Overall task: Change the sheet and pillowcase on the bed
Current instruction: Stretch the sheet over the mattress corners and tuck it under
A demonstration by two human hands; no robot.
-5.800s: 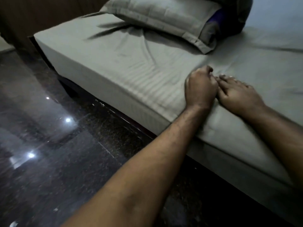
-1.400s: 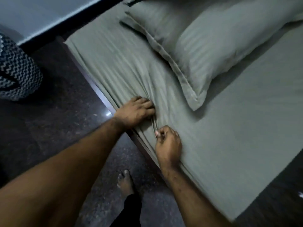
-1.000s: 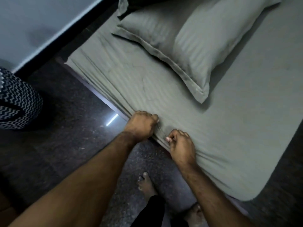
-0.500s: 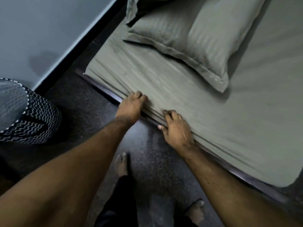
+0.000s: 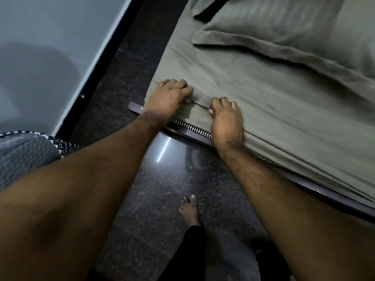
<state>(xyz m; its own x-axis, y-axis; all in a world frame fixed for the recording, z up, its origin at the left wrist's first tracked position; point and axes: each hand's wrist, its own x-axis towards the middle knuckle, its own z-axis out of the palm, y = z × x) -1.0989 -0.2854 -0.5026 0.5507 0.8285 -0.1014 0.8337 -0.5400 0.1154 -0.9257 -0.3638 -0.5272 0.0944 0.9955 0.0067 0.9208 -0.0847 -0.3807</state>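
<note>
A grey-green striped sheet (image 5: pixel 274 110) covers the mattress, with its edge hanging over the near side. A pillow (image 5: pixel 300 29) in a matching case lies at the head of the bed, top right. My left hand (image 5: pixel 168 98) grips the sheet near the mattress corner, fingers curled into the cloth. My right hand (image 5: pixel 226 116) pinches the same fold a little to the right. A taut crease of sheet runs between the two hands. Under them the mattress's zipped edge (image 5: pixel 190 127) shows.
The dark bed frame (image 5: pixel 316 185) runs along the mattress edge. A pale wall with a black skirting (image 5: pixel 113 47) stands at left. A zigzag-patterned basket (image 5: pixel 26 155) sits at far left on the dark polished floor. My bare foot (image 5: pixel 189 207) stands near the bed.
Both hands have moved along the bed edge toward the corner at the head. They went from pressing the sheet's edge down to gripping a fold between them.
</note>
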